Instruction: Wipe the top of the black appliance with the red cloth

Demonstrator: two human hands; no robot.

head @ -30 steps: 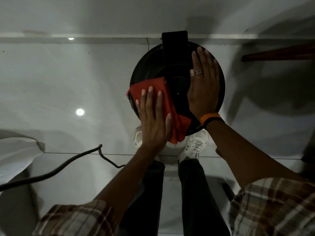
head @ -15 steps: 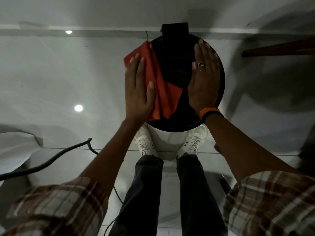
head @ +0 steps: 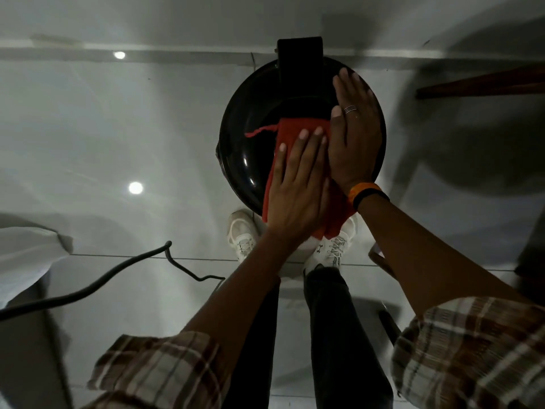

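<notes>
A round black appliance [head: 247, 149] with a glossy top and a black block at its far edge stands on the floor in front of me. My left hand [head: 298, 187] lies flat on the red cloth [head: 287, 134], pressing it against the middle and near side of the top. A loose red thread of the cloth trails to the left. My right hand [head: 354, 137] rests flat, fingers together, on the right half of the top, wearing a ring and an orange and black wristband. Part of the cloth hangs over the near rim, under both hands.
A black cable [head: 97, 287] runs across the glossy grey tiled floor at the left. A white object [head: 26, 258] sits at the left edge. A wooden bar [head: 483, 84] crosses the upper right. My white shoes [head: 243, 234] stand just below the appliance.
My left hand has slid the red cloth from the top's far left edge toward the middle and near side, beside my right hand. My right hand stays on the right half.
</notes>
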